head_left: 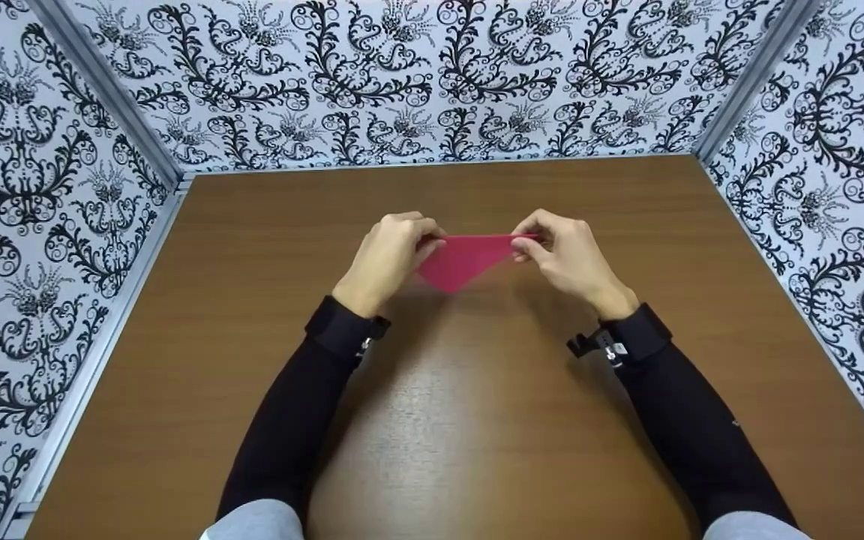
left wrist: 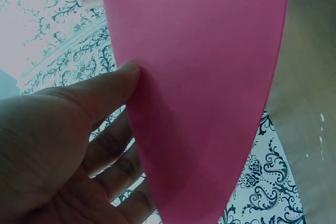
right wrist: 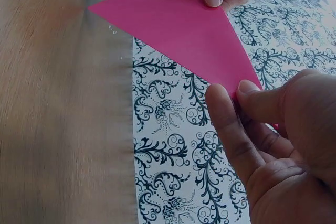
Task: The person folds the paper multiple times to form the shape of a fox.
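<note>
A pink sheet of paper [head_left: 466,261] is held up over the table, its straight edge along the top and a pointed corner hanging down. My left hand [head_left: 394,251] pinches the left part of that top edge. In the left wrist view the thumb [left wrist: 113,90] lies on the near face of the paper [left wrist: 199,77], with the other fingers behind it. My right hand [head_left: 571,251] grips the right end of the edge. The right wrist view shows its thumb and forefinger pinching a narrow corner of the paper [right wrist: 168,24].
Beneath the hands is a brown wooden table [head_left: 447,420]. Patterned black-and-white walls [head_left: 372,82] stand at the back and both sides, with grey metal posts [head_left: 106,90] at the corners. Both wrists carry black straps [head_left: 342,326].
</note>
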`<state>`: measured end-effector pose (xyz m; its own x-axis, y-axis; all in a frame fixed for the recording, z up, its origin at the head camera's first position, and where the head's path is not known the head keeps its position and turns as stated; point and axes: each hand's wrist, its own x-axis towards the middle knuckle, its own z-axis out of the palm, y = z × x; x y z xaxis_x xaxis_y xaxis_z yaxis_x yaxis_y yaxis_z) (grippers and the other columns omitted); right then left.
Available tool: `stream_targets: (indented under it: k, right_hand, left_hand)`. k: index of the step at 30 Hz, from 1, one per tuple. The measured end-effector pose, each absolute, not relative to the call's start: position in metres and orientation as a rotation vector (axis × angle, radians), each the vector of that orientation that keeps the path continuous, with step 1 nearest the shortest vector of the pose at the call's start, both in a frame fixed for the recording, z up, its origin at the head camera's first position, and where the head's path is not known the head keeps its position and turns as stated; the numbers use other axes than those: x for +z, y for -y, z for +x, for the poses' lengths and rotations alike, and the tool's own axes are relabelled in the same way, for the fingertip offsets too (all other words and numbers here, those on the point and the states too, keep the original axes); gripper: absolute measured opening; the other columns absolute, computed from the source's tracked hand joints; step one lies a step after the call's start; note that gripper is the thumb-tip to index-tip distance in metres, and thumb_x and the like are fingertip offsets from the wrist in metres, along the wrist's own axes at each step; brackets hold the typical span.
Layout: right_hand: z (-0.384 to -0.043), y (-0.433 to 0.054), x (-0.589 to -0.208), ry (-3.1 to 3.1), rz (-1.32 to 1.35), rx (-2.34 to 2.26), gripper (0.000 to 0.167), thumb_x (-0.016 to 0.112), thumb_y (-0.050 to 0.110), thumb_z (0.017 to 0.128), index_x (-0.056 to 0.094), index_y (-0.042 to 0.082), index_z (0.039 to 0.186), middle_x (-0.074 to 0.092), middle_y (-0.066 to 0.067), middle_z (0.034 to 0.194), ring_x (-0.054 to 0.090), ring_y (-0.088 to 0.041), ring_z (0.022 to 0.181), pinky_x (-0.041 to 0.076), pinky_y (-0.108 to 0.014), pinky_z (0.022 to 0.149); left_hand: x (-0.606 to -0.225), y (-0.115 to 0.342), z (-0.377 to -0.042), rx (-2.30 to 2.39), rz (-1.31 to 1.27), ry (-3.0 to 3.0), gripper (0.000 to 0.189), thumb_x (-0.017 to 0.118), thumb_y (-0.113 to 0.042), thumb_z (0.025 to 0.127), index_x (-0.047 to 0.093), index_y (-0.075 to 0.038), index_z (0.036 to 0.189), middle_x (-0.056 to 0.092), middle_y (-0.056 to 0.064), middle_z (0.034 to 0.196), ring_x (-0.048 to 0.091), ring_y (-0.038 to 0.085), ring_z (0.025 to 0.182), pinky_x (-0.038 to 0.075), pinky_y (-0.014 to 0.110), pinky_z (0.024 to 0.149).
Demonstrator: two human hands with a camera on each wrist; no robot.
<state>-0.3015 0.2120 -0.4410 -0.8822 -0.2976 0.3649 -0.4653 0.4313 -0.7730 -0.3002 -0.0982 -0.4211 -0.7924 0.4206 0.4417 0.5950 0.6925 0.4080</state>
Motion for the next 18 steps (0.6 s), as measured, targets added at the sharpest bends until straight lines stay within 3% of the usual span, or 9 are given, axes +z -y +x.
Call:
stream_targets:
  k: [8, 14, 18]
  right_hand:
    - [-0.299, -0.207, -0.443, 2.5, 0.726, 1.174, 0.011, 0.085, 0.01, 0.107, 0.083, 0.004, 0.116, 0.085, -0.011, 0.11, 0.082, -0.024, 0.099, 0.067, -0.022, 0.088]
    - [-0.291, -0.197, -0.44, 2.388, 0.812, 0.965, 0.026, 0.086, 0.014, 0.107, 0.083, 0.001, 0.129, 0.081, -0.016, 0.122, 0.084, -0.028, 0.109, 0.07, -0.038, 0.099]
    - [-0.282, -0.186, -0.436, 2.352, 0.879, 0.84, 0.031, 0.085, 0.018, 0.109, 0.082, 0.001, 0.134, 0.082, -0.017, 0.125, 0.083, -0.031, 0.11, 0.072, -0.044, 0.098]
  left_hand:
    - [-0.42, 0.104, -0.292, -0.763, -0.768, 2.561, 0.014, 0.081, -0.02, 0.111, 0.091, -0.012, 0.114, 0.085, 0.006, 0.105, 0.083, 0.024, 0.096, 0.07, 0.041, 0.084]
    - [-0.419, 0.099, -0.286, -0.705, -0.792, 2.564, 0.012, 0.082, -0.02, 0.111, 0.091, -0.013, 0.115, 0.085, 0.005, 0.105, 0.083, 0.024, 0.096, 0.071, 0.043, 0.084]
    - [-0.418, 0.093, -0.283, -0.703, -0.818, 2.567, 0.011, 0.084, -0.019, 0.11, 0.091, -0.012, 0.115, 0.085, 0.005, 0.105, 0.085, 0.025, 0.095, 0.073, 0.044, 0.084]
